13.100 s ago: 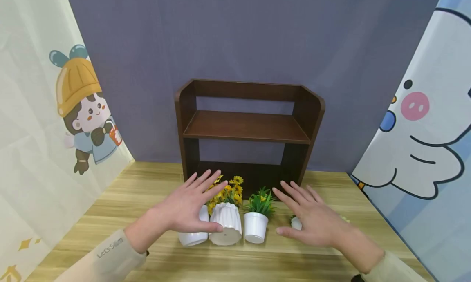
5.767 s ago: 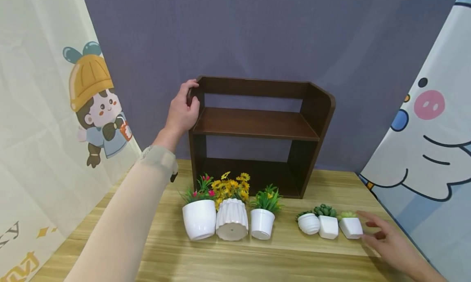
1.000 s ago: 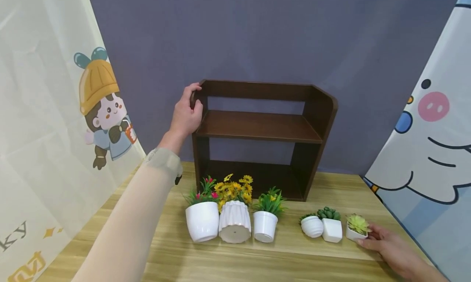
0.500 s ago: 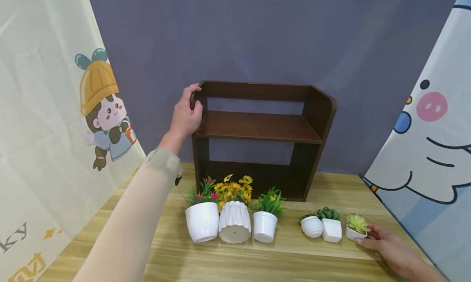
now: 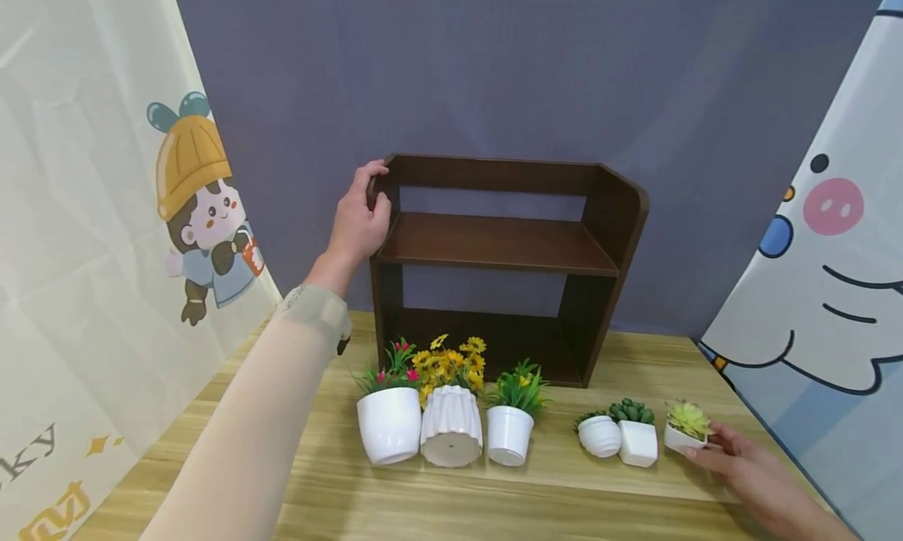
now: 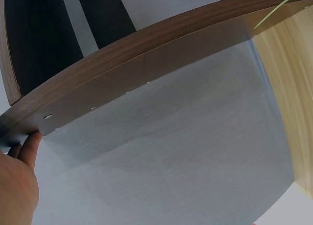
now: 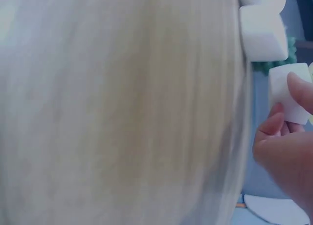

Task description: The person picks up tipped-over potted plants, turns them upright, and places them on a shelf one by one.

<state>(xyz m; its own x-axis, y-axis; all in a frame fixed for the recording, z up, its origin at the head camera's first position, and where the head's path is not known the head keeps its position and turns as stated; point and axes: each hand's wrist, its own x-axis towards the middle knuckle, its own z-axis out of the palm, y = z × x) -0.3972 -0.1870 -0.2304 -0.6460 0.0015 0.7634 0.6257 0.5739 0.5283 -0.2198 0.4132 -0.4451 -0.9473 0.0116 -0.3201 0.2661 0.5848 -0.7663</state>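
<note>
The small white pot with a pale green succulent (image 5: 684, 431) sits at the right end of the row on the wooden bench (image 5: 494, 502), tilted a little and pinched in the grip of the right hand (image 5: 734, 462) — fingers curled round its far side, thumb at the front edge. The right wrist view shows the same pot (image 7: 288, 93) between thumb and fingertips. Just to its left stand a square white pot of dark green succulent (image 5: 637, 439) and a round ribbed one (image 5: 600, 435), close together.

The left hand (image 5: 360, 219) grips the upper left corner of the dark brown shelf unit (image 5: 494, 243), fingers wrapped over its rounded edge — the left wrist view shows a fingertip against that board (image 6: 146, 83). In front of the shelf unit stand three larger white pots: one with pink flowers (image 5: 389, 423), a fluted one with yellow flowers (image 5: 451, 435), and one with green leaves (image 5: 509, 431).
</note>
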